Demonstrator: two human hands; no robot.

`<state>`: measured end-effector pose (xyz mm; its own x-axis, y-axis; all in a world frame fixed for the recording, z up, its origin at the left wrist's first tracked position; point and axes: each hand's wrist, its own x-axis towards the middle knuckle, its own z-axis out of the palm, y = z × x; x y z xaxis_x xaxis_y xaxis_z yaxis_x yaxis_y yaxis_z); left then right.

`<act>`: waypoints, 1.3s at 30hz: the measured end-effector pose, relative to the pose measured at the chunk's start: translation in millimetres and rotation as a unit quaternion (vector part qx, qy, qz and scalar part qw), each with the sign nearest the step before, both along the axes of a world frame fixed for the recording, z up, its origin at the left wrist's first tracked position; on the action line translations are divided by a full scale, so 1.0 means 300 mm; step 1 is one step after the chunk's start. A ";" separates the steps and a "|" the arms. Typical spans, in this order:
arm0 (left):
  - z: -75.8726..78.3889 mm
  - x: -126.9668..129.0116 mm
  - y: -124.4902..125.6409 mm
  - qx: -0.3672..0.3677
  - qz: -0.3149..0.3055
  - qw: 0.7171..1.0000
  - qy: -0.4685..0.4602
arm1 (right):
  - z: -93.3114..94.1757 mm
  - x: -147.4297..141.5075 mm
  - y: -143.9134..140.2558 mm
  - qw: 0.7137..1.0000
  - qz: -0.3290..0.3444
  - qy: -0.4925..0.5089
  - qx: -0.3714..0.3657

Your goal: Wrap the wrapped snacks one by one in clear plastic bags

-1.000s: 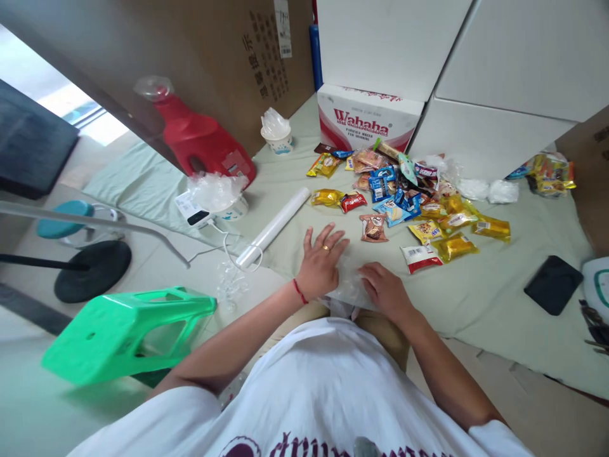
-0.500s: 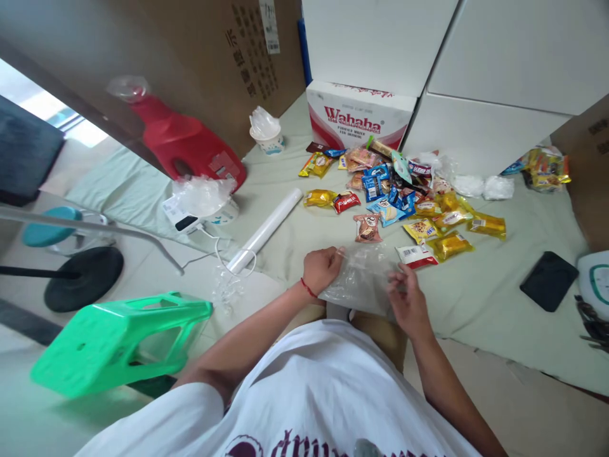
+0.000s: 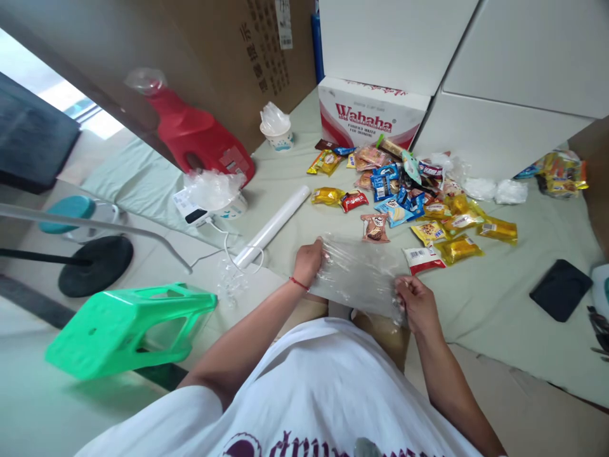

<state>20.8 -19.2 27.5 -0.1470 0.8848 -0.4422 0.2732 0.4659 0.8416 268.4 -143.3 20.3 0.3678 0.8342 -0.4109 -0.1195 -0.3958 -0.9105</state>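
A clear plastic bag [image 3: 356, 273] is stretched between my two hands, just over the near edge of the cloth-covered table. My left hand [image 3: 310, 260] is closed on its left side, with a red string on the wrist. At its right side, my right hand [image 3: 419, 301] pinches the plastic between thumb and fingers. Past the bag lies a brown snack packet [image 3: 375, 228], and close to my right hand is a red and white packet [image 3: 423, 259]. A heap of wrapped snacks [image 3: 385, 184] spreads beyond them, with several yellow packets [image 3: 459, 249] on its right.
A white roll [image 3: 273, 227] lies left of the bag, near a paper cup [image 3: 233, 207] stuffed with plastic and a red jug [image 3: 204, 139]. The Wahaha box [image 3: 371, 114] stands behind the snacks. A dark flat pouch [image 3: 561, 290] is at right; a green stool [image 3: 133, 327] lies on the floor.
My right hand has gone from loose fingers beside the bag to pinching its edge. My hands have moved apart, and the bag is spread wider and flatter. The view has shifted slightly.
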 end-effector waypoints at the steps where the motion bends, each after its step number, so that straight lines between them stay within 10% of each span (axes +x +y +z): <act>1: -0.004 -0.004 0.000 -0.010 0.002 1.000 -0.008 | -0.004 0.018 -0.027 1.000 0.014 0.000 -0.020; 5: -0.002 -0.007 -0.008 -0.042 -0.057 0.997 0.025 | 0.020 0.113 -0.108 0.985 0.082 -0.143 -0.054; 10: 0.029 0.008 -0.016 -0.034 -0.129 0.989 0.059 | 0.192 0.118 -0.124 0.879 -0.010 -0.453 0.147; 13: 0.038 0.022 -0.024 -0.019 -0.138 0.989 0.059 | 0.246 -0.010 -0.067 0.840 0.189 -0.435 0.263; 17: 0.026 0.025 -0.033 0.001 -0.142 0.986 0.086 | 0.124 -0.181 0.120 0.774 0.309 -0.480 0.273; 24: 0.005 -0.060 -0.017 0.059 -0.117 0.968 0.216 | -0.115 -0.222 0.453 0.816 0.298 -0.434 0.239; 39: 0.010 -0.263 -0.038 0.017 -0.140 0.980 0.138 | -0.144 -0.197 0.633 0.819 0.309 -0.391 0.283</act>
<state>-58.2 -30.7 30.7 -0.0066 0.9211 -0.3892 0.6049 0.3136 0.7320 209.2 46.5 -22.8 -0.2307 0.9360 0.2659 0.6523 0.3516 -0.6715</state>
